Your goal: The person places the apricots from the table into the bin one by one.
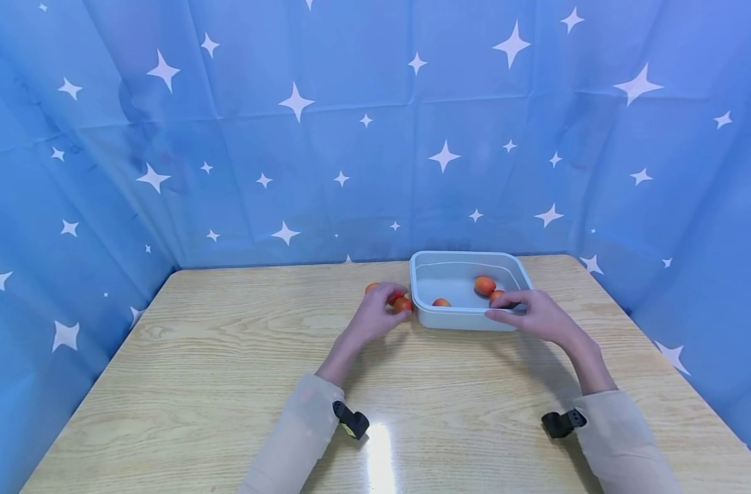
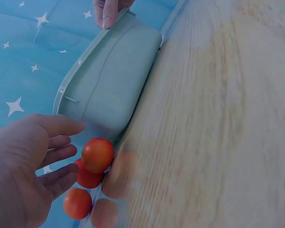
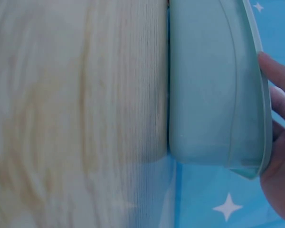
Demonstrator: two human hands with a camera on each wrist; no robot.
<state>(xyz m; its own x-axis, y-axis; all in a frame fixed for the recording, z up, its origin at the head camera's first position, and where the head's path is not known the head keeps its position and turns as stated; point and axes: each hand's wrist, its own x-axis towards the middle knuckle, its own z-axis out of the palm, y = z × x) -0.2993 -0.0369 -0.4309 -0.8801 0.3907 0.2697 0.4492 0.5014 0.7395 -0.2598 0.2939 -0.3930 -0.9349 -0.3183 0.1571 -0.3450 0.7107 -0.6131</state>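
Note:
A pale blue-green plastic box [image 1: 465, 320] stands near the table's back edge, with three tomatoes inside, one of them a tomato [image 1: 484, 285] toward the right. My right hand [image 1: 539, 317] grips the box's front right rim; in the right wrist view the thumb shows outside the rim, fingers behind it. Left of the box, three tomatoes sit close together on the table, the nearest tomato [image 2: 97, 155] right by the box's end. My left hand [image 1: 375, 317] is beside these tomatoes, fingers loosely bent and spread around them, gripping none in the left wrist view.
The wooden table [image 1: 227, 384] stretches toward me in front of both hands. A blue curtain [image 1: 363, 178] with white stars hangs right behind the table and along both sides.

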